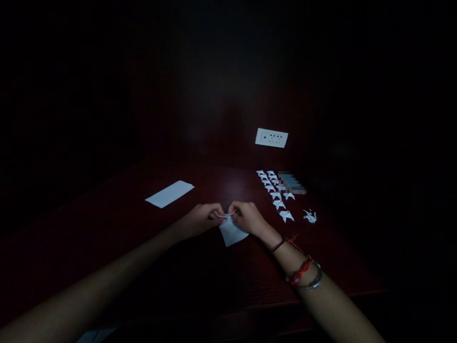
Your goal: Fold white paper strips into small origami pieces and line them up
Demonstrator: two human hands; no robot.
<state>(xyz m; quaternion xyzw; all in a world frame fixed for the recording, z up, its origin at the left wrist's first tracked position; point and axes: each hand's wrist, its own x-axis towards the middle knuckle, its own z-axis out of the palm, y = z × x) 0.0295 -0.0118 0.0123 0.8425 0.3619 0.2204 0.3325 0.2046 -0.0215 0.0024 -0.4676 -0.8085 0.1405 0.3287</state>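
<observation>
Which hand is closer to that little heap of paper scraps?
Right. The right hand is left of the paper scraps, with a folded paper piece between; the left hand is farther left, beyond the right hand.

Paper (233,233) pt. hid by R hand (250,218), pale sheet (95,336) cut off btm edge

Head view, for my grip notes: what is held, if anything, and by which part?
The paper, pinched at its far end by left hand and right hand.

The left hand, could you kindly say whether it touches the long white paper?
Apart: the head view shows dark table between the left hand and the long white paper.
</observation>
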